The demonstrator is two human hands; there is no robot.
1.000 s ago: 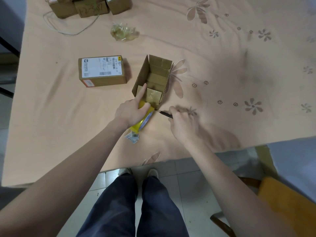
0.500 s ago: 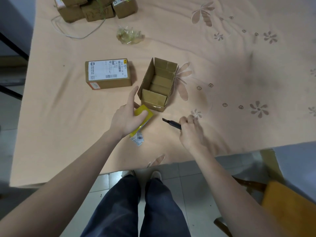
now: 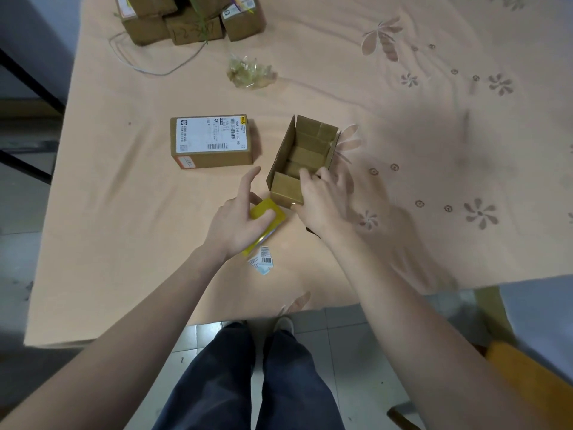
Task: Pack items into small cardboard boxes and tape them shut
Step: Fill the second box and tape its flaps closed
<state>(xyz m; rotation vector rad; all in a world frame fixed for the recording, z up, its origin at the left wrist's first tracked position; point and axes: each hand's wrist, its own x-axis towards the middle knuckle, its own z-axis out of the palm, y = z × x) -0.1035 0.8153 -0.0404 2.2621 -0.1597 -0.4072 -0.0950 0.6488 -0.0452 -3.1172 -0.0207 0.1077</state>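
Flanking open box (image 3: 305, 156): labelled pkg (image 3: 212, 141), tape wad (image 3: 249, 72)

Table (image 3: 93, 243) under peach flower-print cloth; grey tiled floor (image 3: 338, 342) below; yellow-seated chair (image 3: 527, 383) at right; dim, soft light.

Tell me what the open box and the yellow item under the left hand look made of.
Open box: matte brown corrugated cardboard; a wavy edge shows along one flap. Yellow item: glossy yellow packaging, probably plastic film or coated card; it shines, and the left hand covers much of it.
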